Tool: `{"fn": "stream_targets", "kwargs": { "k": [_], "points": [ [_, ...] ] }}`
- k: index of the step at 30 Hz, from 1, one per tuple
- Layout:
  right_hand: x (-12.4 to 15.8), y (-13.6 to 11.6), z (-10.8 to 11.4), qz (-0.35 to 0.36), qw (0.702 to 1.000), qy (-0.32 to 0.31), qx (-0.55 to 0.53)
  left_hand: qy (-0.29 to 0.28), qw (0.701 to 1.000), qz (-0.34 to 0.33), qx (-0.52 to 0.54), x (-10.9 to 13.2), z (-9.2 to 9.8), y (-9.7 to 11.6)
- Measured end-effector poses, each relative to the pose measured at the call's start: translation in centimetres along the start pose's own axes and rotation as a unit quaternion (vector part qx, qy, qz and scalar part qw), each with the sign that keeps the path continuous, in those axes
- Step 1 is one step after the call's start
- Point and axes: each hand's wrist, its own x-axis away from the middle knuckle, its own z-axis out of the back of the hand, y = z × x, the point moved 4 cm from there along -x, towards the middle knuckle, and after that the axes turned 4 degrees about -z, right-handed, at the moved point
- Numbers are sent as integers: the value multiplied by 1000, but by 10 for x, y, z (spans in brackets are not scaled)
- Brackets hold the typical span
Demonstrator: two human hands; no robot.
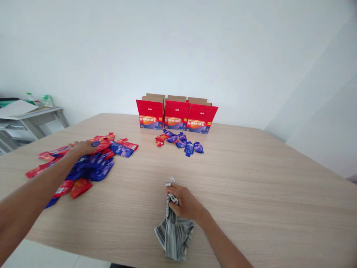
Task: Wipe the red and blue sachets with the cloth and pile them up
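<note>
My left hand [80, 147] reaches out over a large heap of red and blue sachets [92, 165] at the left of the wooden table [251, 193]; its fingers lie flat on the top of the heap. My right hand [182, 203] is closed around a grey striped cloth [174, 234], which is bunched at the table's near edge and hangs partly over it. A smaller scatter of red and blue sachets [181, 142] lies farther back, just in front of three open red boxes [176, 114].
The three red boxes stand side by side at the table's far edge against a white wall. A grey shelf unit [30, 119] with papers and a bottle stands at the far left. A white wall panel rises at the right.
</note>
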Motion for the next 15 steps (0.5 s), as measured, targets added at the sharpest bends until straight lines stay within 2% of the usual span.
{"fn": "stream_targets", "kwargs": {
  "k": [2,3,6,8,11,12,14,15],
  "points": [
    [0,0,0,0,1000,0,3,-10,996,72,-56,0,1,1],
    [-1,0,0,-2,1000,-1,5,-12,994,87,-66,2,0,6],
    [-2,0,0,-4,1000,-9,16,-10,998,34,-59,9,-9,44],
    [-3,1,-1,-4,999,-23,34,-17,998,-42,-46,19,-25,84],
    [-3,6,-6,-21,996,-48,72,-55,988,-144,-14,39,-64,158],
    [-4,8,-8,-30,994,-55,84,-74,981,-178,3,47,-80,185],
    [-4,11,-12,-42,992,-67,103,-146,949,-262,97,63,-111,245],
    [-4,12,-13,-45,990,-72,110,-180,933,-273,147,69,-126,274]
  ]
}}
